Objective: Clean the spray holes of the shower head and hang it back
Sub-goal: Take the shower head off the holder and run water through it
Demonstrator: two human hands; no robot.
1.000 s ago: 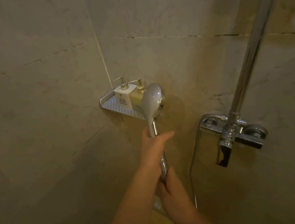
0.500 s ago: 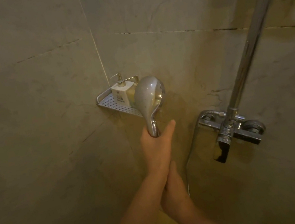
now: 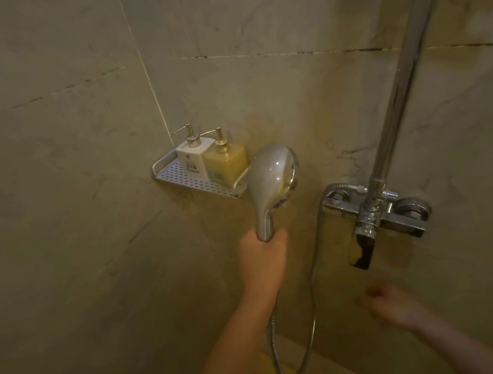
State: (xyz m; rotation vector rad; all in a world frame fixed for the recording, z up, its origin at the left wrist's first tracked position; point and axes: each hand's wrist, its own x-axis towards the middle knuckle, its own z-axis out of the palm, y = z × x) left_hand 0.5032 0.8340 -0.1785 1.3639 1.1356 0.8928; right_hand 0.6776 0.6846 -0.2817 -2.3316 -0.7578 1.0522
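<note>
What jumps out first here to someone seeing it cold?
The chrome shower head at centre, held upright by its handle in the left hand, back towards the camera, hose looping below. To the right, the riser pipe runs down to the mixer tap, with the blurred right hand beneath. Two pump bottles stand on the corner shelf.

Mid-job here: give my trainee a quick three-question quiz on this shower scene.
1. True or false: the left hand grips the shower head by its handle.
2. How many pump bottles stand on the corner shelf?
3. The right hand is: A) on the hose, B) on the mixer tap, C) touching nothing.

Key: 1 true; 2 two; 3 C.
</note>
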